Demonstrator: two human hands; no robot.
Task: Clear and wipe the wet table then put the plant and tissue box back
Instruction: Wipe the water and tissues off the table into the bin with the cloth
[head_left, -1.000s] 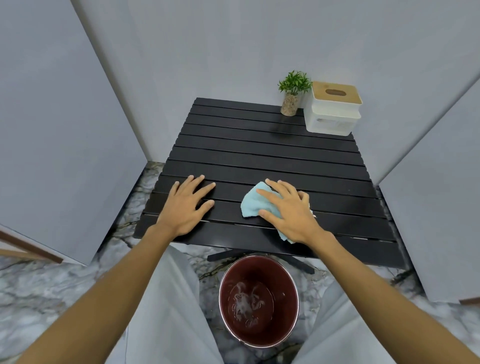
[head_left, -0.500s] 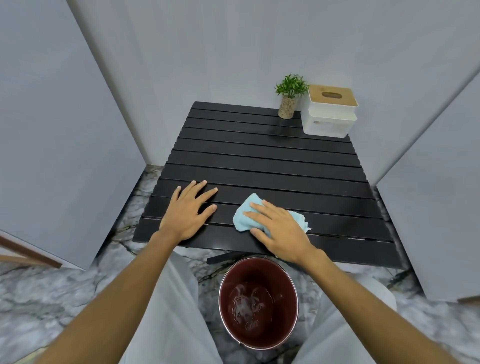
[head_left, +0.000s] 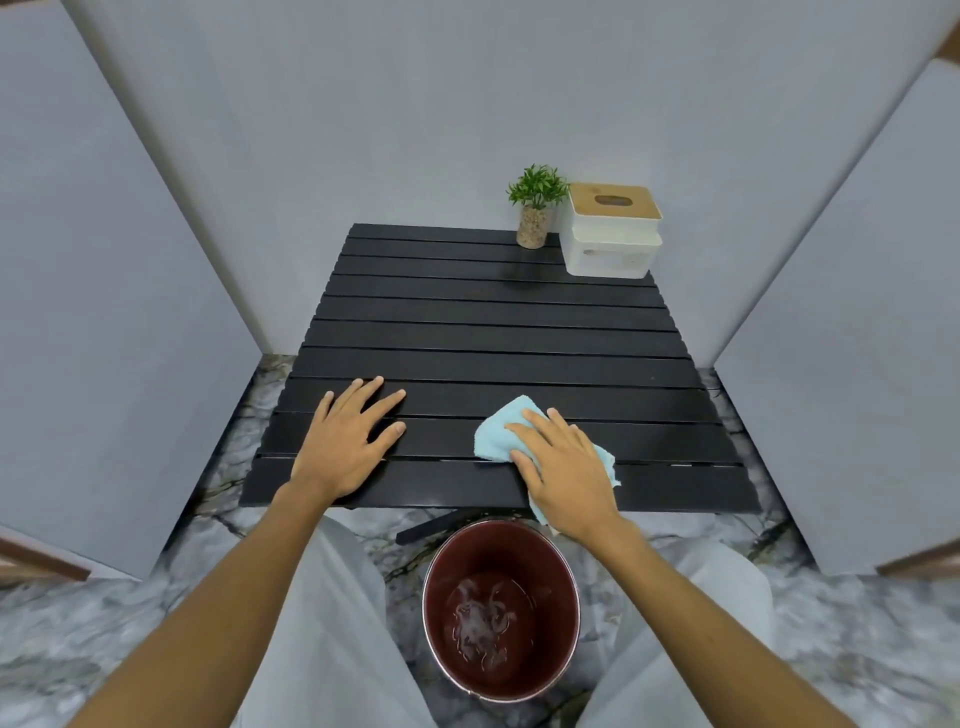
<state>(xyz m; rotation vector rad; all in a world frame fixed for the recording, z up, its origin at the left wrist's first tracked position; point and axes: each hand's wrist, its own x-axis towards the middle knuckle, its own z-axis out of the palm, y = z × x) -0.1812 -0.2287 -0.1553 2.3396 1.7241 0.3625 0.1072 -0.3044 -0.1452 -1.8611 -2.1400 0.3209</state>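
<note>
A black slatted table (head_left: 493, 332) stands in front of me. At its far right corner a small green plant (head_left: 535, 208) in a speckled pot stands next to a white tissue box (head_left: 613, 234) with a wooden lid. My right hand (head_left: 566, 473) presses flat on a light blue cloth (head_left: 498, 428) at the table's near edge; part of the cloth hangs over the edge. My left hand (head_left: 348, 441) rests flat on the near left slats, fingers spread, holding nothing.
A dark red bucket (head_left: 501, 613) with some water in it sits on the marble floor between my knees, just below the table's near edge. Grey wall panels close in on the left, back and right.
My right hand has slid the cloth toward me along the near slats to the table's front edge. My left hand stays put on the left side.
</note>
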